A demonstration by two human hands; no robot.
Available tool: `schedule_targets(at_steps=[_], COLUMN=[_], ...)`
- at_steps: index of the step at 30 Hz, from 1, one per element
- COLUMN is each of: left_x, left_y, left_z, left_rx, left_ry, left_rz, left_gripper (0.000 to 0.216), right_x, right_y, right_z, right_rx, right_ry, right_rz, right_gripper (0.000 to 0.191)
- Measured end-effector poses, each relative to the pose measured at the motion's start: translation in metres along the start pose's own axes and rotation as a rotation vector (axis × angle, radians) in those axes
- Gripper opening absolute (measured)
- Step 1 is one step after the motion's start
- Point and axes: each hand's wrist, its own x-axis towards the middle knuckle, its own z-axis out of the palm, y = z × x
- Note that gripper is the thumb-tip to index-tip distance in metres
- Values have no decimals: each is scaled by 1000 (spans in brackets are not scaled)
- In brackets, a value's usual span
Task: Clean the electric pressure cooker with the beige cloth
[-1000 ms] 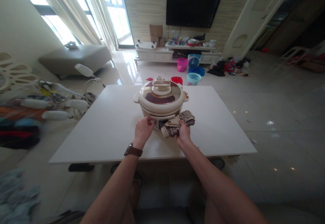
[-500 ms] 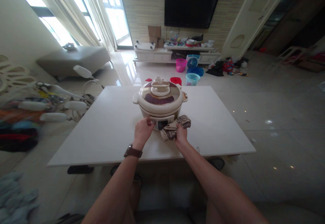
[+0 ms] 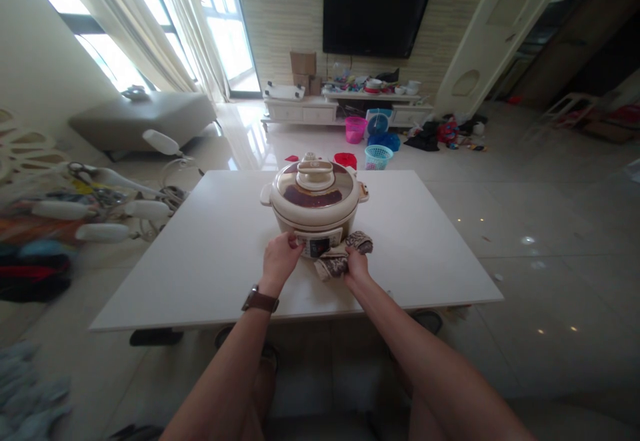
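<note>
I am at six o'clock on a white surface (image 3: 240, 247), looking down at a round cream cooker (image 3: 314, 225), which sits upright around the middle of it; take that cooker as the centre of the dial. Its lid (image 3: 313, 199) is on, with a see-through top dark red in patches, and a cream knob (image 3: 315, 169) stands in the middle. Small side handles stick out at three and nine o'clock, and the control panel (image 3: 318, 247), with a dark screen, faces me at six. My two hands are apart, one on each side of that panel. My left hand (image 3: 281, 259), at seven o'clock, has its curled fingers against the panel's left edge; whether they pinch it I cannot tell. My right hand (image 3: 357, 265), at five o'clock, is clamped on a bunched brown-and-beige patterned cloth (image 3: 333, 266), which lies across the panel's lower right corner. A watch (image 3: 261, 299) with a brown strap circles my left wrist. Beyond the surface, a low white cabinet (image 3: 320, 113) crowded with odds and ends stands just past twelve, a black television (image 3: 379, 7) hangs at one, a teal basket (image 3: 379, 155) is at two, and a grey bench (image 3: 150, 117) is at ten.
</note>
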Motion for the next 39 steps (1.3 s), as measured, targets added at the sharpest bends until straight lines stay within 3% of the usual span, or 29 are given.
schedule_targets(at_steps=[4, 11, 39], left_x=[0, 0, -3], left_y=[1, 1, 4], left_z=[-1, 1, -1], left_rx=[-7, 3, -2], left_ry=[-9, -15, 8], left_rz=[-3, 4, -3], left_gripper=[17, 14, 16], right_x=[-14, -30, -18], right_y=[-24, -59, -28], right_z=[11, 23, 15], right_rx=[24, 171, -16], right_ry=[134, 39, 83], right_rz=[145, 74, 15], right_gripper=[19, 23, 23])
